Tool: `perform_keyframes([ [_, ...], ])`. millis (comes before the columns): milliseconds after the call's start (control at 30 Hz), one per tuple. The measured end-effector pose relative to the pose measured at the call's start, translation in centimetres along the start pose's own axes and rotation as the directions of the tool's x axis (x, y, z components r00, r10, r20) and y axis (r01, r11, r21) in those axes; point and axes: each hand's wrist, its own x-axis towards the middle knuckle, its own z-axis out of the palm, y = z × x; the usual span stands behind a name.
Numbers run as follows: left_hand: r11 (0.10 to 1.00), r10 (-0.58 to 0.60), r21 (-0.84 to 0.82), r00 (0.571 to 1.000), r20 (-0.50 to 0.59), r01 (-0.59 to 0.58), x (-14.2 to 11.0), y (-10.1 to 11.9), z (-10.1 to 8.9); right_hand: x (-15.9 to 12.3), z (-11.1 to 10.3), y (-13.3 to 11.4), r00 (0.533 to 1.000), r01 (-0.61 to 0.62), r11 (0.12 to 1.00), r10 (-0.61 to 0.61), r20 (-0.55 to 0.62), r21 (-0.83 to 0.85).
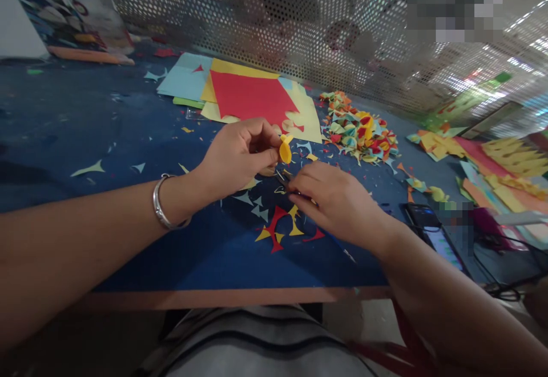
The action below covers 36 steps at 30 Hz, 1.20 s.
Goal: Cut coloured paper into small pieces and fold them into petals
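Observation:
A small yellow folded paper piece (pixel 285 151) with rounded petal-like sides is pinched between the thumb and forefinger of my left hand (pixel 235 154). My right hand (pixel 336 200) is closed just right of it and lower, near the tabletop. A thin dark tip (pixel 282 178) shows at its fingertips; what it belongs to is hidden. Red paper offcuts (pixel 276 228) and yellow offcuts (pixel 295 223) lie below my hands. Behind them is a stack with a red paper sheet (pixel 252 94) on top. A heap of small coloured folded paper pieces (pixel 362 131) lies behind my right hand.
A perforated metal screen (pixel 257 17) stands along the back of the blue table (pixel 171 263). At the right are a phone (pixel 436 240), cables (pixel 492 274) and coloured paper strips (pixel 509 165). A thin blue stick (pixel 342 248) lies beside my right wrist.

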Motion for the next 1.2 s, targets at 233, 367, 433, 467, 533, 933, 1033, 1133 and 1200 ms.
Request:
perform_keyframes([
  [233,0.999,0.027,0.043,1.000,0.004,-0.027,0.0,0.3,-0.1,1.4,1.3,0.1,0.997,0.072,0.980,-0.064,0.047,-0.188],
  [367,0.997,0.037,0.067,0.999,0.003,-0.037,0.0,0.1,-0.3,1.4,1.6,0.2,0.996,0.079,0.977,-0.070,0.054,-0.196],
  [433,0.997,0.041,0.061,0.999,0.014,-0.042,0.1,-0.1,-0.4,1.3,1.6,0.3,0.997,0.071,0.983,-0.068,0.020,-0.168],
  [467,0.998,0.041,0.055,0.999,0.023,-0.042,0.1,-0.1,-0.4,1.3,1.6,0.3,0.998,0.057,0.989,-0.059,-0.010,-0.134],
  [533,0.998,0.035,0.042,0.998,0.059,-0.038,0.1,-0.2,-0.4,1.1,1.3,0.5,0.996,0.028,0.999,-0.029,-0.090,-0.017],
  [933,0.945,0.121,0.256,0.943,0.310,-0.206,-0.4,0.9,-0.3,-0.5,-0.9,1.3,0.963,-0.141,0.865,0.232,-0.136,0.481],
  [1033,0.940,0.111,0.268,0.933,0.342,-0.210,-0.6,1.0,-0.3,-0.5,-0.9,1.2,0.963,-0.164,0.845,0.248,-0.103,0.509],
  [1133,0.923,0.108,0.310,0.927,0.359,-0.228,-0.7,1.1,-0.2,-0.5,-1.2,1.1,0.964,-0.177,0.833,0.254,-0.078,0.524],
  [1200,0.910,0.102,0.344,0.931,0.349,-0.229,-0.7,1.1,-0.2,-0.6,-1.3,1.1,0.965,-0.174,0.826,0.251,-0.073,0.537],
])
